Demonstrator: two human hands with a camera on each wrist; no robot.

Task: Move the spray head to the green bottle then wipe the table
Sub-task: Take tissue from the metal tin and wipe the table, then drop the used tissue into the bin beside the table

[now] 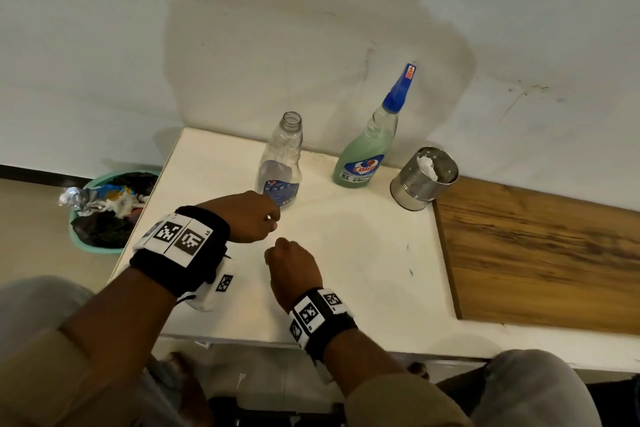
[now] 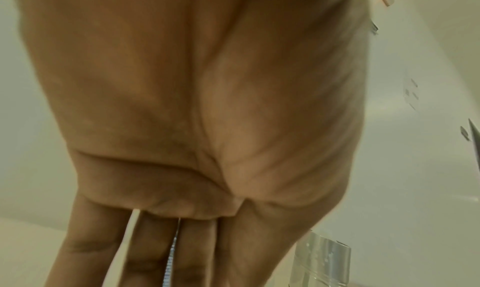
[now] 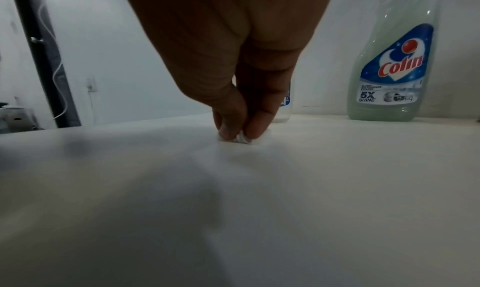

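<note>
on the near-middle worktop [image 1: 363, 253] the right hand [image 1: 292, 269] pinches a small white wad [image 3: 240, 138] down flat. left hand [image 1: 247, 217] loosely curled, holds nothing. spray head [image 1: 401, 87] already on green bottle [image 1: 363, 152], far right. wipe: keep pressure even, overlap strokes, steer clear of the clear bottle [image 1: 280, 163].
</note>
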